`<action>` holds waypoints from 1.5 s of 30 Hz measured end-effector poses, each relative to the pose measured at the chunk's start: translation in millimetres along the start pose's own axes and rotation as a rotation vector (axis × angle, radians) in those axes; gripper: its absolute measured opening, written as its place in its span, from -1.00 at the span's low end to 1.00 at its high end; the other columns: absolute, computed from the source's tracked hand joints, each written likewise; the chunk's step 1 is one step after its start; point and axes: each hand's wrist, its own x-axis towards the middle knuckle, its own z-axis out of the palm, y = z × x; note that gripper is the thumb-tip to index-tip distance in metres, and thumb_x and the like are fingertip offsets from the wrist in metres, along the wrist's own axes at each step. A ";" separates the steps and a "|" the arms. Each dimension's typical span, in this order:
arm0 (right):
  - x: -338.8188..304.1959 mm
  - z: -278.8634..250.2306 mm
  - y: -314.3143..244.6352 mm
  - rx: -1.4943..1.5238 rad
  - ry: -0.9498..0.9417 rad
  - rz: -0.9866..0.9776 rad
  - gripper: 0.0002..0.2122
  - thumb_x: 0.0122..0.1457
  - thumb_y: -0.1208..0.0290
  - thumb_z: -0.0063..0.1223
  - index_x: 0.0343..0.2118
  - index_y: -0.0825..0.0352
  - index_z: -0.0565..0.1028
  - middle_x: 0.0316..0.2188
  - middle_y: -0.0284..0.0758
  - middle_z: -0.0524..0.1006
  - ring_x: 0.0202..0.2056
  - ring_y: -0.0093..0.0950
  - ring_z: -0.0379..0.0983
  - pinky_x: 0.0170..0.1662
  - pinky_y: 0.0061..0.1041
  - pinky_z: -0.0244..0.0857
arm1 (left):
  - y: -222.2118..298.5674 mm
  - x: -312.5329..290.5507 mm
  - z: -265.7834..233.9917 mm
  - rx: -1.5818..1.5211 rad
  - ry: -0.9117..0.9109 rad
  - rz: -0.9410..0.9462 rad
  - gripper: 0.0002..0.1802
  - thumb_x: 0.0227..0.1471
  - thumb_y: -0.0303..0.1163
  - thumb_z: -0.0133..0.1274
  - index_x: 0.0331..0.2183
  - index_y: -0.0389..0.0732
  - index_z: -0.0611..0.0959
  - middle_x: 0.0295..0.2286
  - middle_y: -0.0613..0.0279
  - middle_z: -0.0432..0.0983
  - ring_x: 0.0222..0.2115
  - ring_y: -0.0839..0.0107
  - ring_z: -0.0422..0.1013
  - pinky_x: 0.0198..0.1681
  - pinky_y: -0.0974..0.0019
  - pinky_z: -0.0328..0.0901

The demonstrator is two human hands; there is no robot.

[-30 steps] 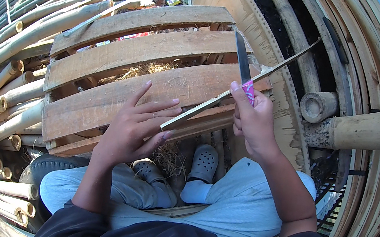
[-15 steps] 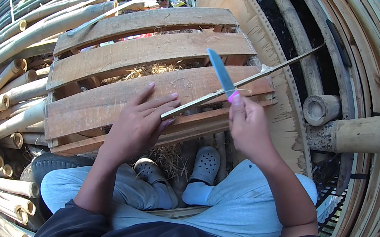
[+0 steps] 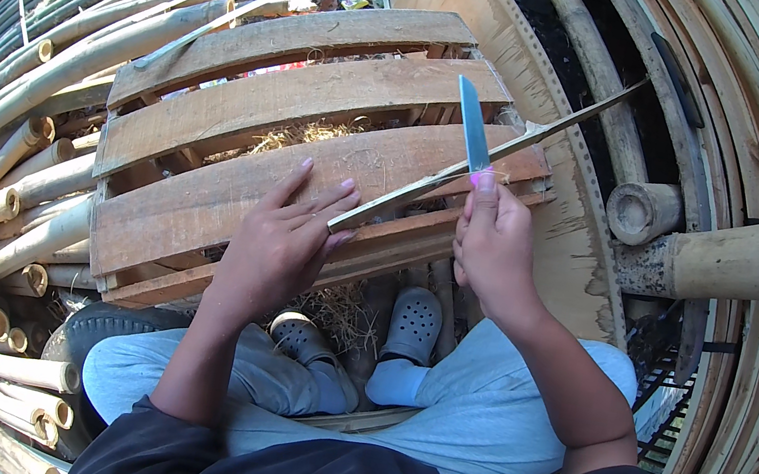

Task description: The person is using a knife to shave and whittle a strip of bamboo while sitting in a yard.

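Observation:
A long, thin bamboo strip (image 3: pixel 408 190) lies slantwise over a wooden slatted crate (image 3: pixel 245 137), its far end reaching past the crate to the right. At its near end, my left hand (image 3: pixel 284 230) rests against the crate's front slat and pinches the strip between thumb and forefinger, the other fingers stretched out. My right hand (image 3: pixel 500 243) is closed round the pink handle of a knife (image 3: pixel 474 124). The blade points up and away, crossing the strip about midway, with curled shavings beside the handle. Most of the handle is hidden in my fist.
Stacked bamboo poles (image 3: pixel 10 202) fill the left side. A curved plywood sheet (image 3: pixel 565 219) stands behind and right of the crate. Further right are a thick bamboo pole (image 3: pixel 750 264) and long wooden slats (image 3: pixel 708 447). Straw-like shavings (image 3: pixel 311 136) show between the crate's slats.
My right hand has moved slightly right, and the knife blade has swung more upright. The strip has shifted a little, while my left hand stays nearly in place.

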 end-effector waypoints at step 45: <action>-18.8 -61.7 -58.2 -0.388 0.027 -0.230 -0.68 0.45 0.22 -0.10 -0.26 0.43 0.47 -0.64 -0.37 0.37 -0.58 -0.62 0.22 -0.50 -0.47 0.12 | 3.5 4.2 -7.5 -0.064 0.015 0.035 -0.51 0.11 -0.58 0.08 0.11 -0.19 0.57 0.05 0.14 0.57 0.09 0.15 0.48 0.34 -0.18 0.14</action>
